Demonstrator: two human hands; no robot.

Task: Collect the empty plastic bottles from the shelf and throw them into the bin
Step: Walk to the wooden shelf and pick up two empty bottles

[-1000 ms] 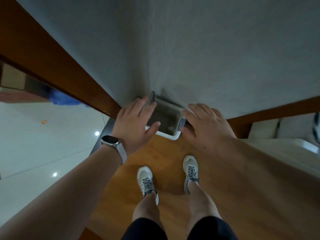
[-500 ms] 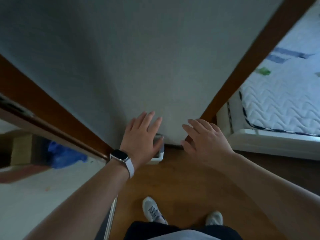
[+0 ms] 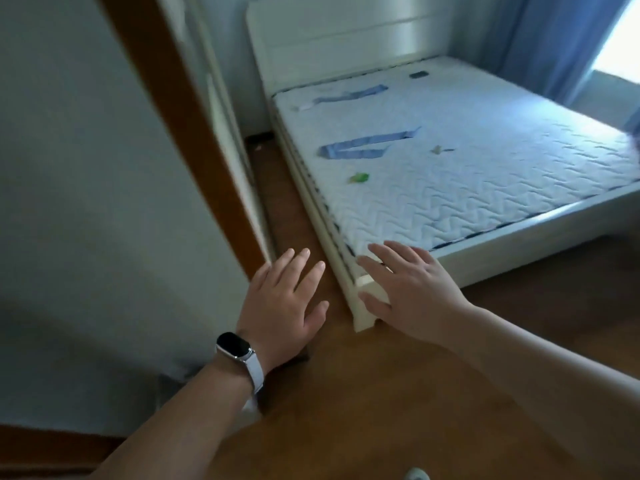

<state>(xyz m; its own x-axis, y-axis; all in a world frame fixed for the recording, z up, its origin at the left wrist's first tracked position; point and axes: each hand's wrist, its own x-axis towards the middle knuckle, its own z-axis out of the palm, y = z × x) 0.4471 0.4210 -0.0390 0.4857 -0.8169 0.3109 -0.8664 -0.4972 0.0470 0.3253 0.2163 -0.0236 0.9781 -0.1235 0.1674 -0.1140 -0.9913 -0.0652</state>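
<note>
The view has swung from the bin to the bed (image 3: pixel 485 188), with the left hand (image 3: pixel 284 306) and right hand (image 3: pixel 408 289) still spread, holding nothing.

Home bedroom: bed (image 3: pixel 519 223), bare mattress (image 3: pixel 485 161), curtain (image 3: pixel 561 39).

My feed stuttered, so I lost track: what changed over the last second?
The view swung up and right, from the small bin at the wall to the bed; I can no longer make out the bin. Nothing was taken hold of or let go. Left hand and right hand stay open, empty, held out in front.
</note>
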